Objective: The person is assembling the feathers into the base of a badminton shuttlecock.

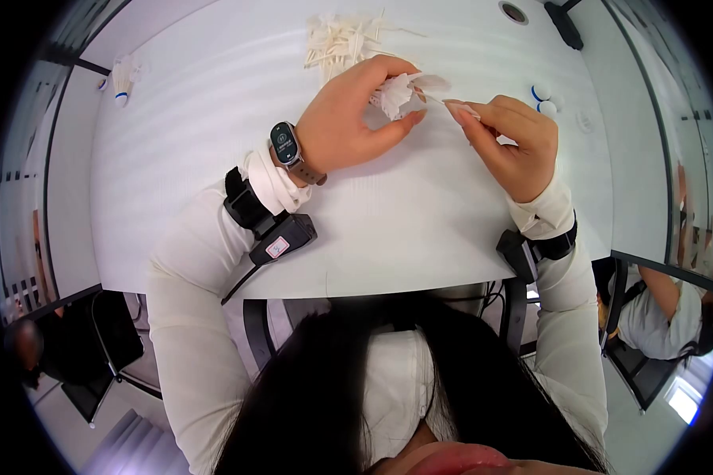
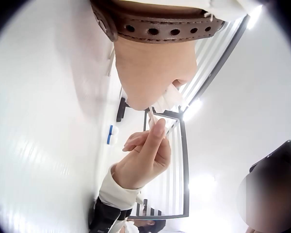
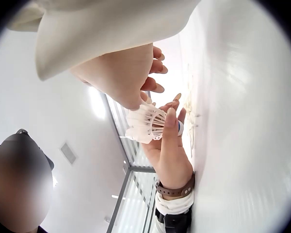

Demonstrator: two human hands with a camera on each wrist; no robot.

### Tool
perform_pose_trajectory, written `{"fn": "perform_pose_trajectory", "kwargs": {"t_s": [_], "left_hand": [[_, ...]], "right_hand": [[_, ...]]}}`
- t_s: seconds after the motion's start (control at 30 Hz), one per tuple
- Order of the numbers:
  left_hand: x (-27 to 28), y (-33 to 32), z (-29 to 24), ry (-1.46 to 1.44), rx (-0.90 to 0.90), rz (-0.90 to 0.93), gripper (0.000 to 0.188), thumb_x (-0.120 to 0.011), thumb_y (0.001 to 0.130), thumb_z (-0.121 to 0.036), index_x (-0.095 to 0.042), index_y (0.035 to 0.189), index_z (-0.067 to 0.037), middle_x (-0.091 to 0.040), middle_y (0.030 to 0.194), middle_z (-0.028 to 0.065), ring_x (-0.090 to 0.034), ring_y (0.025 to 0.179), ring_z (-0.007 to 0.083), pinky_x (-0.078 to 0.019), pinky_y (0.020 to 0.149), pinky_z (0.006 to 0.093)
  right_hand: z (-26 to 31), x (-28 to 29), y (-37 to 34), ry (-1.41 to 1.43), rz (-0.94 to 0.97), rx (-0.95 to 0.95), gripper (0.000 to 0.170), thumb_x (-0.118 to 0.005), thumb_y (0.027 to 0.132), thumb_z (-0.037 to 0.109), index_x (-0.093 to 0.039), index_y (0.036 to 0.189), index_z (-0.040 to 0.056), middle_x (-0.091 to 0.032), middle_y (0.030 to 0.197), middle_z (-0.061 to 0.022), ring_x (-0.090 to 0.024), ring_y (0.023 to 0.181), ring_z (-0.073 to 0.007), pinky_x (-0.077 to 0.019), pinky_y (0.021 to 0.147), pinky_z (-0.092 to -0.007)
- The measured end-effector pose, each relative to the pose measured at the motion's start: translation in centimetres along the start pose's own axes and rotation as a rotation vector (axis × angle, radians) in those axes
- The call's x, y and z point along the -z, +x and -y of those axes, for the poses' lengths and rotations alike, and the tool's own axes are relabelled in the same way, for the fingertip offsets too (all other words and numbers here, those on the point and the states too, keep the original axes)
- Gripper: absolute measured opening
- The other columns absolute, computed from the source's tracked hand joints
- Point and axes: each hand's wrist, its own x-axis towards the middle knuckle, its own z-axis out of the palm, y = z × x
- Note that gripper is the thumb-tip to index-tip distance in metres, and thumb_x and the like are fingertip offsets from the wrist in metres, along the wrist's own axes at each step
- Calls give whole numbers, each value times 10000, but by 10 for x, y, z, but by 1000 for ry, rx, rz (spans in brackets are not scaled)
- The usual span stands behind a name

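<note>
My left hand [image 1: 345, 115] holds a white feather shuttlecock [image 1: 394, 96] over the table, its thumb and fingers curled around it. In the right wrist view, the shuttlecock's feather skirt [image 3: 143, 121] faces my right hand. Its blue-banded cork [image 3: 180, 127] shows beside the left thumb. My right hand [image 1: 519, 138] pinches a single white feather [image 1: 469, 110] between thumb and index finger. The feather's thin shaft points at the shuttlecock's skirt. From the left wrist, the right hand [image 2: 144, 158] appears beyond the left, with the shaft upright in its fingertips.
A pile of loose feathers and quills [image 1: 339, 46] lies at the back of the white table [image 1: 404, 229]. Another shuttlecock [image 1: 122, 81] is at the far left. Blue-banded corks [image 1: 542, 93] stand right of my right hand. A cable hole [image 1: 513, 12] is at the back right.
</note>
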Motion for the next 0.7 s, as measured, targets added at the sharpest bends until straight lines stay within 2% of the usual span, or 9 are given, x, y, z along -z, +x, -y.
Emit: {"fn": "perform_pose_trajectory", "kwargs": {"t_s": [0.27, 0.37, 0.5, 0.7], "left_hand": [[-1, 0, -1, 2, -14, 15, 432, -765, 859, -177, -581, 1224, -39, -661, 1062, 128, -653, 935, 286, -528, 821, 348], [-2, 0, 0, -33, -15, -3, 448, -781, 835, -103, -575, 1223, -21, -661, 1007, 73, -610, 873, 165, -492, 787, 289], [-1, 0, -1, -25, -12, 6, 446, -780, 840, -109, -572, 1225, -19, -663, 1014, 74, -613, 879, 166, -494, 793, 291], [-3, -1, 1, 19, -8, -3, 446, -766, 868, -121, -583, 1260, -8, -687, 1072, 100, -657, 941, 189, -517, 842, 309]], "right_hand": [[-1, 0, -1, 7, -11, -48, 95, -780, 850, 52, -763, 930, 4, -529, 603, -55, -453, 514, -145, -334, 475, -291], [-1, 1, -1, -6, -10, -41, 96, -774, 856, 53, -762, 937, 4, -530, 607, -58, -453, 516, -150, -335, 476, -291], [-5, -1, -2, -41, -16, -53, 111, -772, 854, 54, -762, 954, 8, -530, 614, -59, -452, 518, -156, -346, 480, -296], [-1, 5, 2, -195, 10, 108, 124, -780, 837, 74, -765, 955, 37, -539, 619, -53, -484, 516, -184, -371, 474, -313]]}}
